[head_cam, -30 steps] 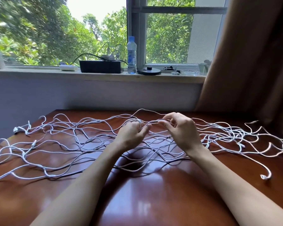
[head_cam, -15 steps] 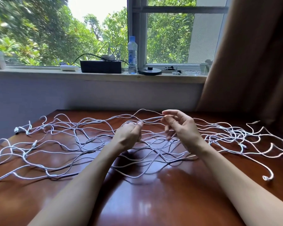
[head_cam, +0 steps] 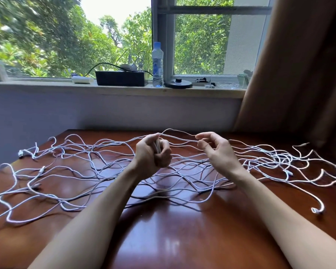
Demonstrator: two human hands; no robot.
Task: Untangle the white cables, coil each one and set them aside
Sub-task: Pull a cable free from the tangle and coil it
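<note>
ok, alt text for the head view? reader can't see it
Two bare hands work above a tangle of white cables spread over a dark wooden table: the left hand grips a small bunch of cable, and the right hand pinches a strand stretched between them. Behind, a windowsill holds a water bottle and a black box, with trees outside.

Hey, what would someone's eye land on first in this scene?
A sprawl of tangled white cables covers the reddish wooden table almost edge to edge. At its middle, the left hand grips a bunch of cable while the right hand pinches one strand stretched between them.
</note>
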